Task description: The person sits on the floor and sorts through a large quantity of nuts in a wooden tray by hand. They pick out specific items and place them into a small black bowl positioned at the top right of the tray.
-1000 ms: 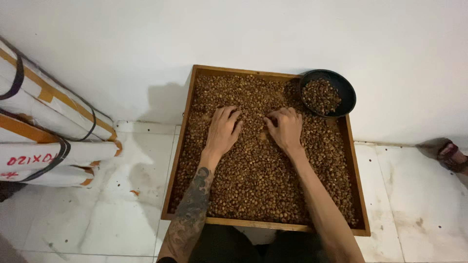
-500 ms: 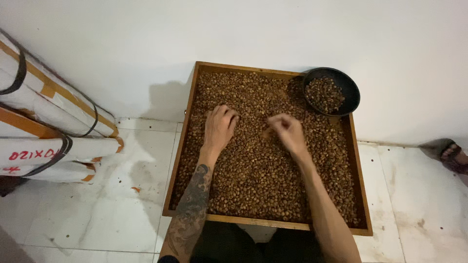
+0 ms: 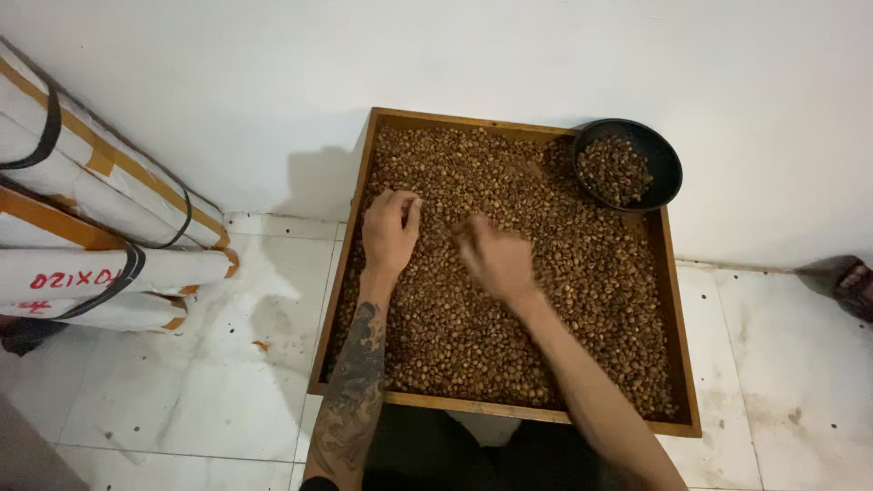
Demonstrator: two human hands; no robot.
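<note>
A wooden tray (image 3: 342, 273) lies on the tiled floor against a white wall, filled with brown beans (image 3: 582, 300). My left hand (image 3: 389, 229) rests palm down on the beans near the tray's left side, fingers together. My right hand (image 3: 496, 257) hovers just over the beans in the tray's middle; it is blurred, with fingers curled inward, and I cannot see whether it holds any beans. A black bowl (image 3: 668, 162) sits on the tray's far right corner with some beans inside.
White rolled bundles (image 3: 86, 232) with orange and black bands lean against the wall at the left. A few loose bits lie on the floor tiles (image 3: 218, 364) left of the tray. Another person's foot (image 3: 850, 282) shows at the right edge.
My right hand has moved left toward the tray's centre and is now blurred with motion. My left hand has stayed on the beans, shifting slightly.
</note>
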